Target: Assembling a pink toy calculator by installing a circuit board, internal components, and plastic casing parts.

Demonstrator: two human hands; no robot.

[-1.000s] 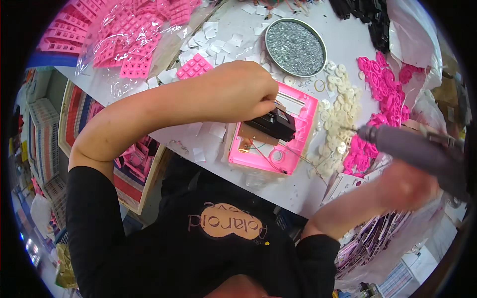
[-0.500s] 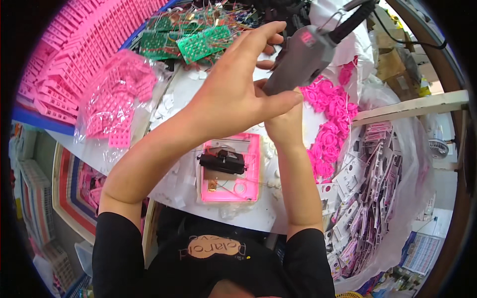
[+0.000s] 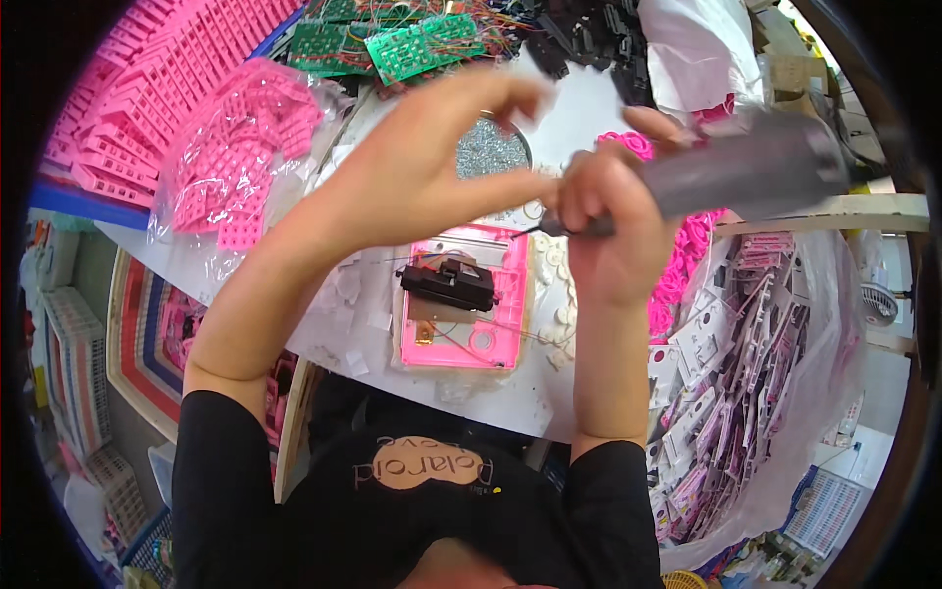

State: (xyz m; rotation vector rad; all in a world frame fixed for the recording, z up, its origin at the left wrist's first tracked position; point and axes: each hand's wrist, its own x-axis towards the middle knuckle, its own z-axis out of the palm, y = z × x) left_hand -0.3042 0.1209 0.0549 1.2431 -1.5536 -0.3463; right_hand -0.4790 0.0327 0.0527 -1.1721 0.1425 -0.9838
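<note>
My right hand (image 3: 618, 221) is wrapped round a grey electric screwdriver (image 3: 751, 169), blurred by motion and lying nearly level. Its thin dark bit points left, above the upper right corner of a pink plastic housing (image 3: 510, 339). A black mechanism (image 3: 448, 285) with thin wires lies across that housing on the table. My left hand (image 3: 422, 162) hovers left of the screwdriver, thumb and fingers apart, with nothing seen in it. Behind its fingers stands a round dish of small silvery screws (image 3: 496, 152), partly hidden by the hand.
Green circuit boards (image 3: 422, 49) with wires lie at the back, beside black parts (image 3: 599, 44). Pink panels (image 3: 147, 108) are stacked far left, near a clear bag of pink parts (image 3: 235, 162). Pink ring-shaped pieces (image 3: 687, 265) and a large bag of printed panels (image 3: 726, 393) are at right.
The screwdriver has swung from upright to nearly level, and my right hand has come into view from behind the left. My left hand has drawn left, uncovering the dish of screws.
</note>
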